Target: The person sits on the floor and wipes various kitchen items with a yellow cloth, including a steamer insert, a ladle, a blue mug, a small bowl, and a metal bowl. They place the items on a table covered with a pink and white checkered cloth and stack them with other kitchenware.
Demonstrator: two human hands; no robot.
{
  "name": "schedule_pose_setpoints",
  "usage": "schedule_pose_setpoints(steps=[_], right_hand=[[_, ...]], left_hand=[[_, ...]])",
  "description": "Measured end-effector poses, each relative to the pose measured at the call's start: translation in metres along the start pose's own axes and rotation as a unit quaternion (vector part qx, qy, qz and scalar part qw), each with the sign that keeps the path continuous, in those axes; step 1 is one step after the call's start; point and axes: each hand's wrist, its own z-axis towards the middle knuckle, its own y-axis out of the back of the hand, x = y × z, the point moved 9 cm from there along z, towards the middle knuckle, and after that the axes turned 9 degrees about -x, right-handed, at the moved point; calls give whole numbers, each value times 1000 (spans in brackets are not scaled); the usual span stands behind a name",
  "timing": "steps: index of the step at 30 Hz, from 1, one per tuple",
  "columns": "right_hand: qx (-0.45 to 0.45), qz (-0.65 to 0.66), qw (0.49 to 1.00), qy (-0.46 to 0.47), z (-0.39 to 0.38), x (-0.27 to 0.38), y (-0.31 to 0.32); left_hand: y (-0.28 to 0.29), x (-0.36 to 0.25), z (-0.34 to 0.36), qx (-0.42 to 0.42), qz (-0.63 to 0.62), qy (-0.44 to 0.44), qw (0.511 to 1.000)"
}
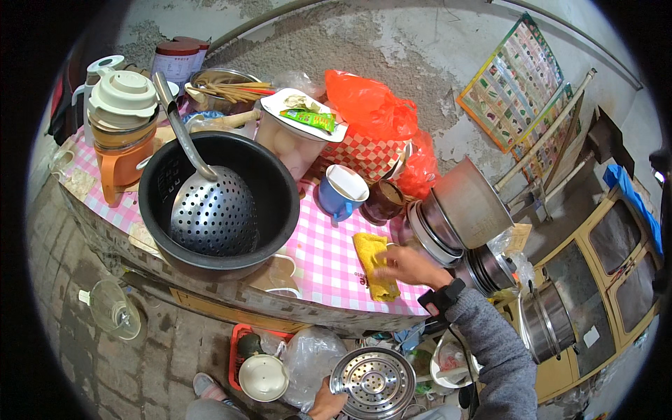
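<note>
My left hand grips the rim of a round metal steamer tray with holes, held low in front of the table. My right hand reaches over the table's right front part, fingers stretched out across a folded yellow cloth. Whether the fingertips press on the cloth is hard to see. The cloth lies on the pink checked tablecloth. A dark watch is on my right wrist.
A black pot with a large perforated ladle fills the table's left side. Behind the cloth are a blue mug and a brown jar. Stacked metal pots stand at right. Below sits a red basin with a white bowl.
</note>
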Motion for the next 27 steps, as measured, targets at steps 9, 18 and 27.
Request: schedule_pose_setpoints(steps=[9, 18, 27], right_hand=[[-31, 509, 817, -271, 83, 8, -31], [-90, 665, 664, -329, 107, -10, -63], [-104, 689, 660, -279, 50, 19, -16]], left_hand=[[1, 12, 6, -7, 55, -43, 998], [8, 5, 2, -7, 63, -25, 998], [5, 12, 6, 4, 60, -13, 998]])
